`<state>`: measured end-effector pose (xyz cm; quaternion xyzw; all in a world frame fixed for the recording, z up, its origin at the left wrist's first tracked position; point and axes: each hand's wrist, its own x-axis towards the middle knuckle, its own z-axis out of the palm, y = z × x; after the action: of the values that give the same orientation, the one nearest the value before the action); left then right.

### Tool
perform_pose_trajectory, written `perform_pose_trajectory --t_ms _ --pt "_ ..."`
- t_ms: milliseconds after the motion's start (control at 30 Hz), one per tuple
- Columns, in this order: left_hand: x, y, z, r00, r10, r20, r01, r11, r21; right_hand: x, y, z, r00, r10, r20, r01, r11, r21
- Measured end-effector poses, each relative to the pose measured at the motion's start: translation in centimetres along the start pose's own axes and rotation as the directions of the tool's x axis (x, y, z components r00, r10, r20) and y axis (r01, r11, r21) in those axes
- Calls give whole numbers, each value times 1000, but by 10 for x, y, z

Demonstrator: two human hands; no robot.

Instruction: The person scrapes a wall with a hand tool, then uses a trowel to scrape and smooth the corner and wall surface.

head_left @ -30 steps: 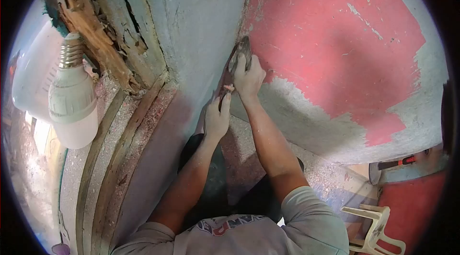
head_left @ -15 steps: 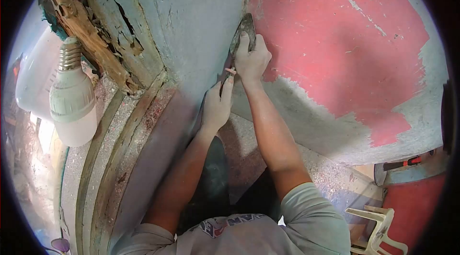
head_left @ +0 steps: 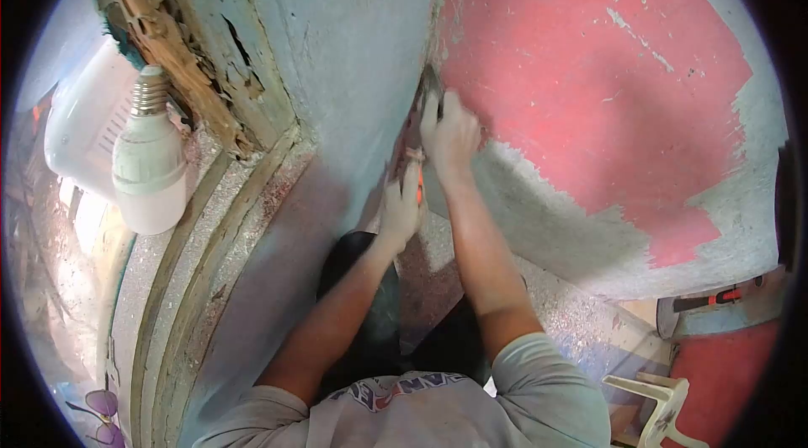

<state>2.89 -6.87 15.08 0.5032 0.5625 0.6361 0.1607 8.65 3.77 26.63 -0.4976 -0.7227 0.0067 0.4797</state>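
Observation:
My right hand [head_left: 452, 135] is closed around a dark flat scraper blade [head_left: 432, 80], its tip up against the corner where the grey-blue wall [head_left: 349, 52] meets the pink wall [head_left: 572, 77]. Just below, my left hand [head_left: 401, 214] grips a putty knife with an orange handle [head_left: 419, 185]. The putty knife's metal blade [head_left: 414, 132] points up along the same corner, close beside my right hand. Its far end is hard to make out. Pink paint on the right wall stops at a ragged edge above bare grey.
A light bulb [head_left: 150, 166] hangs on the left, before a white plastic basket [head_left: 80, 128]. Broken, rotted wood [head_left: 168, 35] runs above debris-strewn ledges [head_left: 244, 195]. Sunglasses [head_left: 103, 403] lie lower left. A cream plastic chair [head_left: 665, 402] and a red-and-black handle [head_left: 720, 298] are lower right.
My right hand and its scraper blade have moved down the corner. My left hand has shifted down and right, and the putty knife's orange handle now shows. The view has turned slightly.

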Motion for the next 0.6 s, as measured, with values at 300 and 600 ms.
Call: perform_pose_trajectory --t_ms 300,600 --pt "26 131 11 589 -623 515 785 291 -547 61 -23 -67 952 -282 -121 266 955 -131" --pt "-35 93 67 494 -549 674 726 -167 -668 13 23 -37 862 -364 353 475 823 -312"
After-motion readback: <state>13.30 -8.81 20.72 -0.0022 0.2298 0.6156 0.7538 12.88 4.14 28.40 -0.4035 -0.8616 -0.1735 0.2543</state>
